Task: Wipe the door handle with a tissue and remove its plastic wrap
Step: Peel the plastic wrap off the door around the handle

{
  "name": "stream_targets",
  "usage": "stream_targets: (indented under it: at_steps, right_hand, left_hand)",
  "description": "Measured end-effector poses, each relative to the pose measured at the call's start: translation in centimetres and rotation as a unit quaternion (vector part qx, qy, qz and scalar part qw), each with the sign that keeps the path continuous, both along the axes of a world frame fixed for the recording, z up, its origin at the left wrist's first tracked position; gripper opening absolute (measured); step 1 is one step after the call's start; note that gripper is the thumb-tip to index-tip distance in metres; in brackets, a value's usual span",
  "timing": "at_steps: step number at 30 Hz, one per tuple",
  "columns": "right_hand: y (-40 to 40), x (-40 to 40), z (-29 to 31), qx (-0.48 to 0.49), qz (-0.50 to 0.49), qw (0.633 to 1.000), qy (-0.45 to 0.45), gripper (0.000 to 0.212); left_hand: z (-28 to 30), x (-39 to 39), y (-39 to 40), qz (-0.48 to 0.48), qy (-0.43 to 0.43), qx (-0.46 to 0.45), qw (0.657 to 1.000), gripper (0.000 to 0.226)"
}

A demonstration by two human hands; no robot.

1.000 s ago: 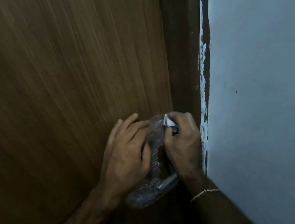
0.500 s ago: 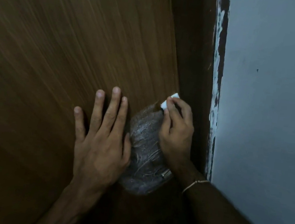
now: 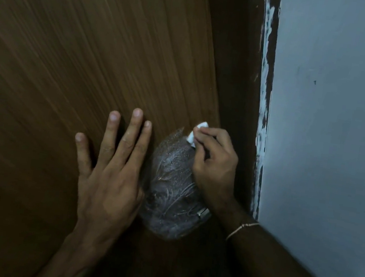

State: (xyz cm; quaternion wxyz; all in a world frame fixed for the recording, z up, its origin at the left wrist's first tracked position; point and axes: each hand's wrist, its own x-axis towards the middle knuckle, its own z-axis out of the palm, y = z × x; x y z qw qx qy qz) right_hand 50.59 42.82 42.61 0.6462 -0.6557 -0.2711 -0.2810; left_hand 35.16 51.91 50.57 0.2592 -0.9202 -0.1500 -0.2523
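Note:
The door handle (image 3: 170, 190) sticks out of the brown wooden door (image 3: 81, 65), bundled in crinkled clear plastic wrap, with a bit of bare metal showing at its lower right. My left hand (image 3: 110, 175) lies flat on the door just left of the handle, fingers straight and spread. My right hand (image 3: 214, 166) pinches a small white tissue (image 3: 197, 132) and holds it against the top of the wrapped handle. A thin bracelet circles my right wrist.
A dark brown door frame (image 3: 239, 76) runs down the right of the door, its outer edge smeared with white paint. Beyond it is a pale blue-grey wall (image 3: 329, 135).
My left hand let go of the wrapped handle and flattened on the door to its left. My right hand with the tissue moved up to the top of the handle.

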Motion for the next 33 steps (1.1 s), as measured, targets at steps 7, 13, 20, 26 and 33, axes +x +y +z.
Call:
stream_targets:
  at_steps: [7,13,20,26,33]
  right_hand:
    - [0.0,0.6,1.0,0.017,-0.019,0.999,0.027,0.020]
    - [-0.9,-0.4,-2.0,-0.005,0.015,0.996,0.092,0.038]
    - [-1.7,-1.5,-5.7,-0.145,0.069,0.983,0.092,0.051]
    - [-1.0,-1.6,-4.9,-0.147,0.068,0.982,0.092,0.055]
    - [-1.4,-1.3,-6.8,-0.166,0.057,0.978,0.111,0.054]
  left_hand:
    - [0.0,0.0,0.3,0.000,0.000,-0.003,1.000,0.089]
    - [-0.2,0.1,0.4,-0.005,-0.009,-0.014,1.000,0.085]
    - [-0.3,0.1,0.5,-0.009,-0.015,-0.014,1.000,0.083]
    - [-0.5,0.1,0.6,-0.007,-0.008,-0.013,1.000,0.083]
    - [-0.5,0.2,0.7,-0.002,-0.001,-0.016,1.000,0.087]
